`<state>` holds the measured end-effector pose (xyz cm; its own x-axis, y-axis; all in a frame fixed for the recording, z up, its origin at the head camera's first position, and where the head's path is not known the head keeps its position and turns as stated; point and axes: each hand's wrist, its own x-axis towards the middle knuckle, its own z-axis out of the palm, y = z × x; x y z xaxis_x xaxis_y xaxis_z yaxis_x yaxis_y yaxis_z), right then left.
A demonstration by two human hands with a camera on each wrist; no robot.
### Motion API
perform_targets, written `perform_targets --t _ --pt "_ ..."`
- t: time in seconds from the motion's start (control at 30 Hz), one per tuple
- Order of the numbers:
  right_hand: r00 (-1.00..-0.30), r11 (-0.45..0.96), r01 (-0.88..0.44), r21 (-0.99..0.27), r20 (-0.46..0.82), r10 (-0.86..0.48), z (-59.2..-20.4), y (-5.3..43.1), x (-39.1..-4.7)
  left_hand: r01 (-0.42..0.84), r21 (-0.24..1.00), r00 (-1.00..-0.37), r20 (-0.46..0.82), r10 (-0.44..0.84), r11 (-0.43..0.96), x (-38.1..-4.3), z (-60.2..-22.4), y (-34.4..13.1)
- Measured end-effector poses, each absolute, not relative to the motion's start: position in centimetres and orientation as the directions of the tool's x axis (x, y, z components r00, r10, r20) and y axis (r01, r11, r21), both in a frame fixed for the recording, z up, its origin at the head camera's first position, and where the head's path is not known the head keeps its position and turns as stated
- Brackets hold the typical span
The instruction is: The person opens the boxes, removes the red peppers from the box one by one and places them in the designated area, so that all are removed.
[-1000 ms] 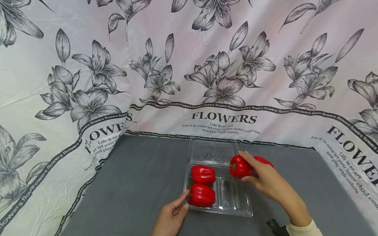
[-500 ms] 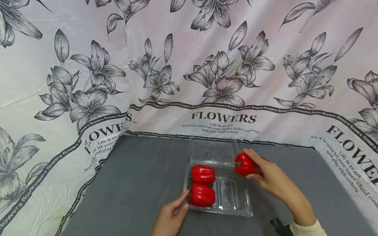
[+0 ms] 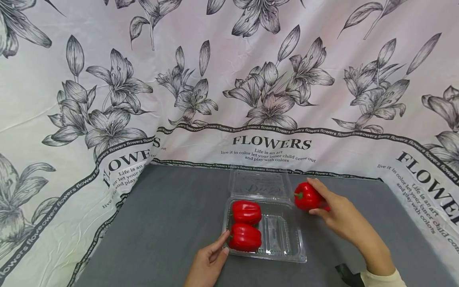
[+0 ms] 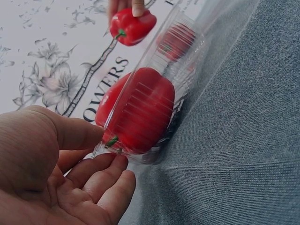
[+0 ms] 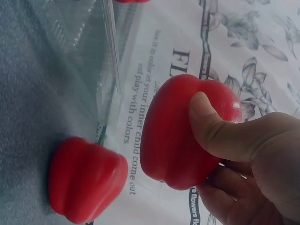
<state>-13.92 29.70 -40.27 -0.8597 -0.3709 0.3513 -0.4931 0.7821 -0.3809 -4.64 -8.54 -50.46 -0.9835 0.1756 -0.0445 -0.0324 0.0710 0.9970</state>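
Note:
My right hand [image 3: 338,213] grips a red bell pepper [image 3: 306,196] with a green stem, held up to the right of the clear plastic clamshell container [image 3: 301,255]. In the right wrist view the thumb presses on the pepper's side and the fingers curl behind it. My left hand [image 3: 208,263] pinches the container's front left rim between thumb and fingers. Inside, a rear red bell pepper [image 3: 246,212] and a front red bell pepper [image 3: 245,238] lie along the left side. Another red bell pepper [image 5: 86,180] rests on the table, mostly hidden by my right hand in the head view.
The container's transparent lid [image 3: 259,185] lies folded back toward the wall. A grey cloth covers the table [image 3: 172,223]. White fabric [image 3: 193,147] printed with flowers and lettering hangs behind and at both sides.
My right hand has moved right with its bell pepper, from above the container's right edge to outside it. The left hand and the container have stayed in place.

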Motion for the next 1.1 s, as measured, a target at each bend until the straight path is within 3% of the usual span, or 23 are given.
perform_targets --t 1.1 --pt "-0.852 0.823 -0.475 -0.313 0.4 -0.339 -40.5 33.6 -14.3 -0.024 0.997 -0.979 -0.037 0.201 0.067 -4.8 -50.5 -8.9"
